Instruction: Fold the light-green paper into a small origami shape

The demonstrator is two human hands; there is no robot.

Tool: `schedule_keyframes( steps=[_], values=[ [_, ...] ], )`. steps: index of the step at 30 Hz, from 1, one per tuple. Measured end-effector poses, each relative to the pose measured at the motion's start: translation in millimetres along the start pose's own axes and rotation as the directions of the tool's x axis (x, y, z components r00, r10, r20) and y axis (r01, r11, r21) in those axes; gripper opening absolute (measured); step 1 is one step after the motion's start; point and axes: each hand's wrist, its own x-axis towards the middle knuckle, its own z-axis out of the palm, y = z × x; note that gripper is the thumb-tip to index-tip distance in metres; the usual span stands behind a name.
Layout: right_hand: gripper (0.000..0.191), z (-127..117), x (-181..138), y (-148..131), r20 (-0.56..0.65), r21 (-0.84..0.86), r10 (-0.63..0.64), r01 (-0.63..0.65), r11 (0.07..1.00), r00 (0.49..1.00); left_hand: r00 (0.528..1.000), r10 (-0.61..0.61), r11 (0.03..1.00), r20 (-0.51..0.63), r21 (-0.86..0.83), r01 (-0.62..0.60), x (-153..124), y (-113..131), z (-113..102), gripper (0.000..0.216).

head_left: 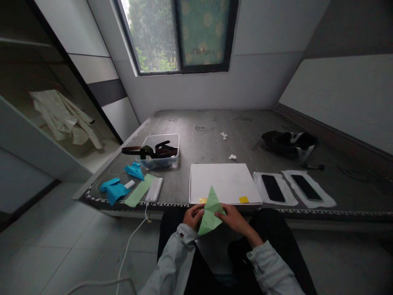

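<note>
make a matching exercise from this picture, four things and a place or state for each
1. folded green paper
2. dark straps
3. phones
4. white box

a. on white padding
b. bears yellow patches
c. in fingers of both hands
d. in and over clear bin

Pairs: 1-c, 2-d, 3-a, 4-b
</note>
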Motion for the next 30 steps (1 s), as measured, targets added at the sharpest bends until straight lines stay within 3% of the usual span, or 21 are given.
schedule_keyframes(
  steps=[4,10,14,16,20,24,26,30],
  values=[
    [0.026,3,-1,-6,-0.019,-0.030,0.017,-0.017,0.999,1.000,0.999,-0.050,0.997,-0.001,0.063,0.050,1,-2,2,0.047],
    [0.028,6,-1,-15,-0.291,0.021,0.043,-0.039,0.999,0.956,0.995,-0.048,0.997,-0.082,0.049,0.053,1,0,-1,0.046],
    [0.035,6,2,-15,-0.247,0.103,0.056,-0.031,0.994,0.967,0.993,-0.066,0.998,-0.099,-0.002,0.066,1,0,-3,0.049],
    [0.035,5,3,-11,-0.267,0.082,0.064,-0.044,0.996,0.962,0.993,-0.105,0.994,-0.062,-0.022,0.104,1,0,-2,0.051],
    [0.036,1,5,-2,-0.377,0.033,0.082,-0.076,0.997,0.923,0.971,-0.201,0.979,0.133,-0.015,0.204,0,-2,1,0.054],
    [0.032,1,4,1,-0.303,-0.014,0.086,-0.095,0.995,0.949,0.967,-0.195,0.980,0.165,-0.005,0.198,1,-3,1,0.058],
    [0.030,4,3,-1,-0.342,-0.075,0.040,-0.070,0.995,0.939,0.975,-0.192,0.981,0.110,-0.001,0.193,3,-3,0,0.058],
    [0.028,15,1,-9,-0.521,-0.284,-0.197,0.049,0.957,0.831,0.984,-0.174,0.985,-0.022,0.011,0.174,4,-2,0,0.054]
  ],
)
